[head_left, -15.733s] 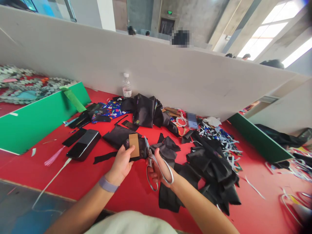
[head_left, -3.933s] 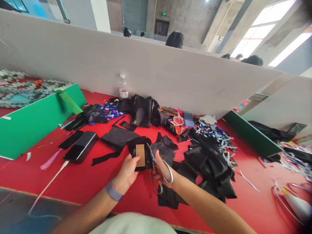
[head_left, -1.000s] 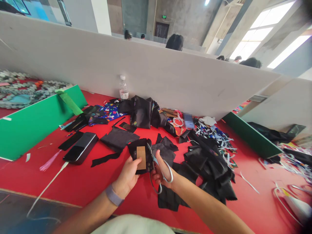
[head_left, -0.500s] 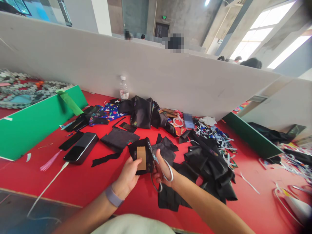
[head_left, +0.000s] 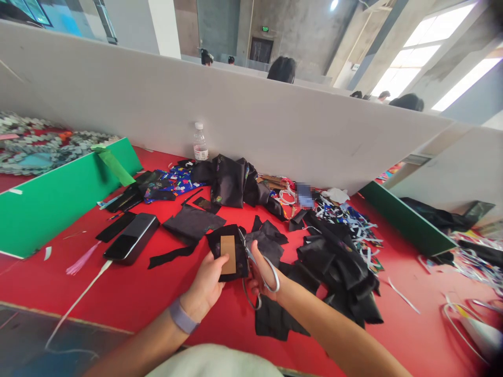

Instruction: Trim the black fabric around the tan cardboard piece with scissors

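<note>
My left hand [head_left: 209, 280] pinches a brown cardboard rectangle [head_left: 227, 250] flat against a piece of black fabric [head_left: 214, 240], with the thumb on top of the card. In my right hand [head_left: 259, 269] is a pair of scissors [head_left: 271, 287] with pale loop handles. Their blades lie along the fabric's right edge, pointing away from me, just right of the card. Whether the blades are parted is too small to tell. Flat black fabric pieces [head_left: 192, 222] lie beyond my hands, and a heap of black cloth [head_left: 334, 267] is to the right.
A phone on a dark block [head_left: 131, 238] with a white cable sits at left. Green dividers [head_left: 70, 196] stand on both sides of the red table [head_left: 157, 306]. A plastic bottle [head_left: 200, 144] stands against the grey partition [head_left: 314, 125]. White scraps [head_left: 353, 225] pile up back right.
The scissors' blades have shifted very slightly along the fabric's right edge. Both hands keep their hold, and the card and surrounding cloth stay in place.
</note>
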`<state>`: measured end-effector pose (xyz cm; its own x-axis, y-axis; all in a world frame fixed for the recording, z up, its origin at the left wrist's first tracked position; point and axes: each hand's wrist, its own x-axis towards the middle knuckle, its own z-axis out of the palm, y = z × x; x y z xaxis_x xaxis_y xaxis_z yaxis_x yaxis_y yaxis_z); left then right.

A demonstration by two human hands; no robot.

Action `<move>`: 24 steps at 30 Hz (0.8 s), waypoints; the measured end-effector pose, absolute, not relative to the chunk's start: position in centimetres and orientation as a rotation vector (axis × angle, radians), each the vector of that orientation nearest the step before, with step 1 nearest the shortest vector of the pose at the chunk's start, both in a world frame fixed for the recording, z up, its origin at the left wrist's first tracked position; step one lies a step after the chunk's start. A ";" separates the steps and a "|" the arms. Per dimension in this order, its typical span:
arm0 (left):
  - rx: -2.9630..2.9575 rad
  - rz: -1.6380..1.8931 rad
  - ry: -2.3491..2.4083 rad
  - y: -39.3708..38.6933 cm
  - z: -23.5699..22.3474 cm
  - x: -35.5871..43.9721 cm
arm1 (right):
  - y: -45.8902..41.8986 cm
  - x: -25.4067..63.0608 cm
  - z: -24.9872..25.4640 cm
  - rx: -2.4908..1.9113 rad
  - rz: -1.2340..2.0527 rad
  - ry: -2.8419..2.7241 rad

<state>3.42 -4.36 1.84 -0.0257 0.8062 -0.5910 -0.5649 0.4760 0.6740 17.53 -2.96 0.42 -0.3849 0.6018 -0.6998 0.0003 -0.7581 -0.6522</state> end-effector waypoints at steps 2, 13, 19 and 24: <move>0.267 1.108 1.154 -4.4 2.0 3.4 | -2.9 17.5 0.5 -1.455 2.183 -0.803; 0.247 1.109 1.153 -4.5 1.8 3.4 | -2.9 17.4 0.8 -1.538 2.145 -0.686; 0.267 1.111 1.168 -4.4 1.5 3.4 | -2.9 17.6 0.7 -1.394 2.251 -0.730; 0.246 1.116 1.195 -4.3 1.3 3.4 | -3.2 17.7 0.6 -1.466 2.274 -0.677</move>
<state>3.45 -4.28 1.26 -0.0584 0.7893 -0.6113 -0.5560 0.4828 0.6765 17.72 -3.15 0.60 -0.4026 0.5291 -0.7470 -0.0342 -0.8241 -0.5654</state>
